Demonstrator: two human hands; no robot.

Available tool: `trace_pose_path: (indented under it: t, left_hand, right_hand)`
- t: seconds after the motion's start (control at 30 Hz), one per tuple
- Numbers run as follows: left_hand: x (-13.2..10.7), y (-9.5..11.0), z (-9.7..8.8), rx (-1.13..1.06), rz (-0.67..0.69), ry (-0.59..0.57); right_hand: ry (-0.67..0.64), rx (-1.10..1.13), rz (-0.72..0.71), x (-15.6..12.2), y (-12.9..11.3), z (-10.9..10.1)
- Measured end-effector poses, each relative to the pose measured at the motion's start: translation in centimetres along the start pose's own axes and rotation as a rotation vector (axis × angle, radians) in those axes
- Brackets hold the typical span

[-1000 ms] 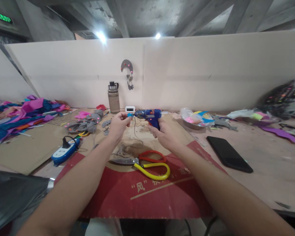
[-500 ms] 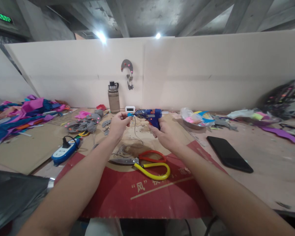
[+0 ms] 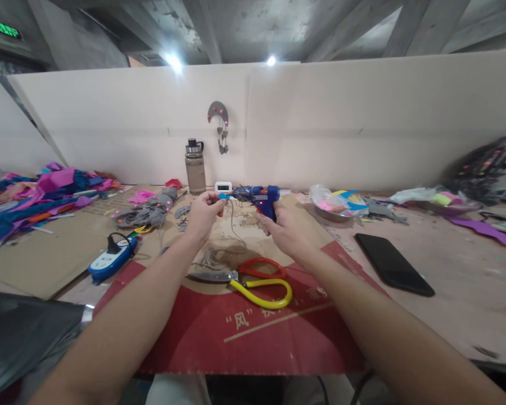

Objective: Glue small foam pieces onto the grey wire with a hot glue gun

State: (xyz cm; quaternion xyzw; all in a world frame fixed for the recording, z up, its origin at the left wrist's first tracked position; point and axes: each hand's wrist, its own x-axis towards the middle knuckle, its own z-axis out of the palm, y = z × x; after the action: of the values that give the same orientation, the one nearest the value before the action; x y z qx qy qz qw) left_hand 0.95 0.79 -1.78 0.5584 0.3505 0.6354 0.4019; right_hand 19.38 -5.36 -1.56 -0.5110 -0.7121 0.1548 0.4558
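Note:
My right hand (image 3: pixel 280 225) is wrapped round the handle of a blue glue gun (image 3: pixel 259 196), which points left. A small red light glows on its body, and a pale glue stick (image 3: pixel 285 192) sticks out at the back. Between the fingertips of my left hand (image 3: pixel 206 214) is a small blue piece (image 3: pixel 223 196), close to the gun's nozzle; whether they touch I cannot tell. A grey cord (image 3: pixel 233 225) hangs below the piece and runs down to a loose tangle. Nearer me lie scissors (image 3: pixel 261 293) with one red and one yellow handle.
A red and brown cardboard sheet (image 3: pixel 278 343) covers the table's middle. To the left are a power strip (image 3: pixel 113 259) and felt scraps (image 3: pixel 54 194). A bottle (image 3: pixel 195 169) and white timer (image 3: pixel 223 187) stand behind; a phone (image 3: pixel 392 264) and bowl (image 3: pixel 335 208) are on the right.
The glue gun has shifted very slightly to the right, its nozzle a little farther from the blue piece. My left hand has hardly moved.

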Motion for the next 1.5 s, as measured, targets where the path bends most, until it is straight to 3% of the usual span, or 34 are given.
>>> trace_pose_path:
  t: [0.17, 0.3, 0.4, 0.47, 0.57, 0.67, 0.73, 0.8, 0.97, 1.03, 1.13, 1.3, 1.5]
  left_hand:
    - [0.0, 0.0, 0.0, -0.019, -0.004, -0.016]
    - [-0.2, 0.2, 0.1, -0.042, -0.039, -0.049]
    - [-0.6, 0.6, 0.4, -0.086, -0.087, -0.111]
    - [-0.9, 0.9, 0.6, -0.108, -0.108, -0.144]
    - [-1.4, 1.3, 1.1, -0.109, -0.125, -0.182]
    - [-1.7, 1.3, 1.4, -0.107, -0.123, -0.2]
    - [-1.8, 1.1, 1.6, -0.085, -0.102, -0.198]
    - [-1.9, 0.8, 1.7, -0.033, -0.067, -0.194]
    - [-2.4, 0.3, 2.1, 0.093, 0.01, -0.224]
    - [-2.5, 0.2, 2.1, 0.098, 0.015, -0.225]
    - [-2.5, 0.0, 2.2, 0.102, 0.011, -0.207]
    - [-2.4, 0.0, 2.2, 0.068, -0.035, -0.211]
    - [-2.5, 0.0, 2.4, -0.004, -0.118, -0.268]
  right_hand:
    - [0.01, 0.03, 0.032, 0.0, -0.1, -0.2]
    - [0.048, 0.134, 0.136, 0.5, 0.3, -0.1]
    - [0.075, 0.28, 0.227, 1.2, 1.7, 0.2]
    - [0.016, 0.311, 0.3, 1.7, 3.1, 0.4]
    - [-0.083, 0.096, 0.362, 2.0, 5.4, 0.2]
    - [0.023, -0.317, 0.26, 1.9, 6.6, -0.5]
    - [0.191, -0.462, 0.148, 1.7, 6.3, -0.9]
    - [0.277, -0.374, 0.069, 1.5, 4.9, -0.9]
    - [-0.015, 0.399, 0.036, 0.7, 0.5, 1.4]
    - [-0.102, 0.559, 0.096, 0.4, 0.0, 2.4]
    - [-0.062, 0.516, 0.145, 0.3, 0.5, 2.7]
    - [0.087, 0.268, 0.061, 0.6, 0.8, 1.2]
    - [0.143, 0.203, -0.015, 0.6, -0.2, 0.0]
